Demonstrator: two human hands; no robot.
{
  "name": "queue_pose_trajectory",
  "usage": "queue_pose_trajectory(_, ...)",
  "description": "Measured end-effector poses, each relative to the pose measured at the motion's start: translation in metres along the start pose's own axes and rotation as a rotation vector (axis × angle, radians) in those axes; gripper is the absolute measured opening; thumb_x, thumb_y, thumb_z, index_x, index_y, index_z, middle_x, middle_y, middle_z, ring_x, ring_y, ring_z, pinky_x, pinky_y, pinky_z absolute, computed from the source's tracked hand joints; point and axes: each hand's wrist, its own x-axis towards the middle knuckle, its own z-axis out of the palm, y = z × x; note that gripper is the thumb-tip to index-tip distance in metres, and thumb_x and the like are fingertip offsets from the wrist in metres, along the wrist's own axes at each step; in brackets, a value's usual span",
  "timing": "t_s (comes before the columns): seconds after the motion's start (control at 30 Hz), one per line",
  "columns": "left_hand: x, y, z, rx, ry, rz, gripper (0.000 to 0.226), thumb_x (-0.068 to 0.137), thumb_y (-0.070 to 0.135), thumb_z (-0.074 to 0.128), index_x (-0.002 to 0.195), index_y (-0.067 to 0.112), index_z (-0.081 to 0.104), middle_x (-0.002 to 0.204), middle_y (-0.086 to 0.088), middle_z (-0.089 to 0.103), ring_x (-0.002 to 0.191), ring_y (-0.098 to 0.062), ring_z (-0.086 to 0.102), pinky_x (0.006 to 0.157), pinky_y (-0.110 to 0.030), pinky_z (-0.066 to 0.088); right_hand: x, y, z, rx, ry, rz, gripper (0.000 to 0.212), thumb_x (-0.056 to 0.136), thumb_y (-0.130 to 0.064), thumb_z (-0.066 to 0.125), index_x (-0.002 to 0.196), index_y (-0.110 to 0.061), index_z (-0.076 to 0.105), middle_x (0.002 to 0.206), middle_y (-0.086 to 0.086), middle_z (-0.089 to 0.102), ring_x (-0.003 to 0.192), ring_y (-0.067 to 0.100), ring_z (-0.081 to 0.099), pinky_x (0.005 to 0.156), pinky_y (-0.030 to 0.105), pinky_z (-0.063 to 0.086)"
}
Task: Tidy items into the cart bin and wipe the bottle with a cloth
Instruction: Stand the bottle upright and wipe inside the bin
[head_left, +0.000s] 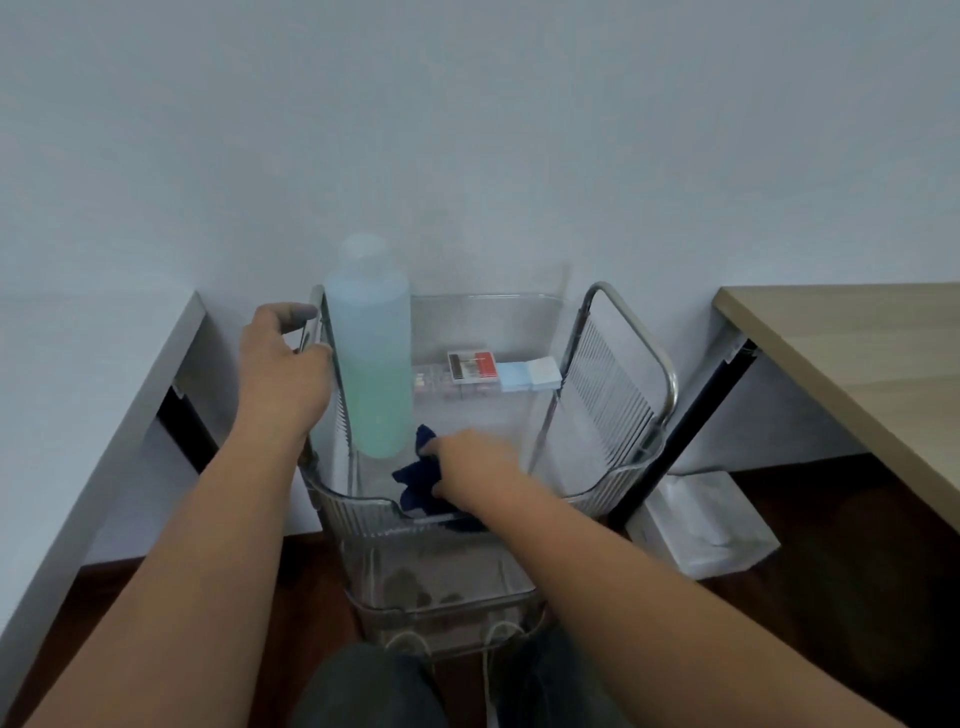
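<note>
Bottle (370, 353), upright with green liquid, is seen in the cart bin (358, 512) at its left wall. The left hand (283, 374) seems wrapped around the rail. A dark cloth (418, 483) is pinched by the right hand (475, 470).

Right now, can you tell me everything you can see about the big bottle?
The bottle is a tall, round, see-through plastic cylinder with a pale cap on top. Blue-green liquid fills it. It stands upright at the left side of the clear cart bin. The left hand is beside it at the cart's metal frame; whether it touches the bottle is unclear. The dark blue cloth, held by the right hand, is near its base.
</note>
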Motion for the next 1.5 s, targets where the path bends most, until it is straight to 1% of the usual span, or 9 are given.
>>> queue_pose_trajectory(0.2,0.001,0.000,0.000,-0.007,0.002,0.013,0.032,0.090,-0.002,0.054,0.109,0.024,0.053,0.121,0.003,0.050,0.055,0.028,0.046,0.044,0.003,0.033,-0.002,-0.011,-0.011,-0.045,-0.034,-0.275,0.050,0.088,-0.025,0.067,0.136,-0.032,0.054,0.133,0.013,0.054,0.112,0.033,0.057,0.094,0.037,0.047)
queue_pose_trajectory(0.47,0.000,0.004,0.001,-0.020,-0.012,-0.001,0.037,0.086,-0.001,0.052,0.107,0.030,0.054,0.129,0.000,0.051,0.069,0.010,0.055,0.050,-0.004,0.037,0.029,0.037,-0.027,-0.035,-0.079,0.099,0.042,0.095,-0.027,0.054,0.136,-0.020,0.052,0.131,0.011,0.056,0.116,0.031,0.056,0.100,0.042,0.045)
queue_pose_trajectory(0.67,-0.001,0.005,-0.001,-0.023,-0.019,-0.002,0.038,0.086,-0.004,0.051,0.107,0.027,0.053,0.129,-0.004,0.051,0.067,0.012,0.054,0.046,-0.001,0.036,0.045,0.045,-0.021,-0.112,-0.095,0.135,0.041,0.096,-0.032,0.053,0.136,-0.024,0.051,0.136,-0.002,0.051,0.121,0.026,0.051,0.100,0.040,0.042)
queue_pose_trajectory(0.77,-0.006,0.008,-0.001,-0.044,-0.023,-0.005,0.038,0.085,-0.005,0.051,0.105,0.027,0.053,0.129,-0.005,0.050,0.063,0.017,0.054,0.045,-0.001,0.036,0.040,0.077,-0.028,-0.081,-0.015,0.312,0.035,0.095,-0.023,0.052,0.126,-0.009,0.057,0.127,0.011,0.059,0.115,0.030,0.057,0.089,0.040,0.046)
queue_pose_trajectory(0.9,-0.008,0.010,-0.002,-0.062,-0.032,-0.007,0.038,0.085,-0.004,0.051,0.105,0.028,0.053,0.129,-0.003,0.049,0.066,0.023,0.051,0.047,0.001,0.036,0.024,0.112,-0.033,-0.153,-0.026,0.480,0.046,0.090,-0.041,0.061,0.122,-0.008,0.059,0.124,0.009,0.060,0.112,0.026,0.058,0.088,0.036,0.048)
queue_pose_trajectory(1.07,-0.007,0.010,-0.003,-0.080,-0.026,-0.018,0.041,0.083,-0.002,0.053,0.098,0.036,0.052,0.129,-0.002,0.052,0.079,0.003,0.052,0.051,-0.001,0.036,0.018,0.090,-0.014,-0.144,-0.046,0.487,0.037,0.092,-0.015,0.056,0.128,-0.006,0.056,0.132,0.012,0.056,0.119,0.027,0.055,0.094,0.035,0.047)
queue_pose_trajectory(1.23,-0.003,0.006,-0.001,-0.060,-0.006,-0.020,0.039,0.083,0.001,0.054,0.103,0.034,0.052,0.126,0.002,0.053,0.081,0.002,0.054,0.058,-0.013,0.037,-0.009,0.071,0.011,-0.119,0.059,0.418,0.034,0.093,-0.016,0.052,0.125,-0.008,0.058,0.129,0.012,0.057,0.116,0.028,0.056,0.092,0.037,0.047)
queue_pose_trajectory(1.4,-0.002,0.005,0.002,-0.045,0.020,-0.022,0.038,0.085,0.000,0.055,0.106,0.032,0.052,0.124,0.006,0.052,0.074,0.005,0.051,0.049,-0.002,0.035,-0.012,0.019,-0.002,-0.021,0.077,0.157,0.037,0.093,-0.027,0.054,0.121,-0.003,0.057,0.119,0.017,0.061,0.109,0.033,0.059,0.085,0.039,0.049)
queue_pose_trajectory(1.5,-0.003,0.005,0.001,-0.042,0.022,-0.018,0.037,0.085,0.000,0.055,0.106,0.030,0.053,0.124,0.006,0.051,0.072,0.004,0.051,0.050,-0.006,0.037,-0.002,-0.025,-0.006,0.017,0.019,-0.037,0.036,0.089,-0.026,0.060,0.117,-0.002,0.060,0.112,0.018,0.063,0.104,0.035,0.061,0.080,0.035,0.047)
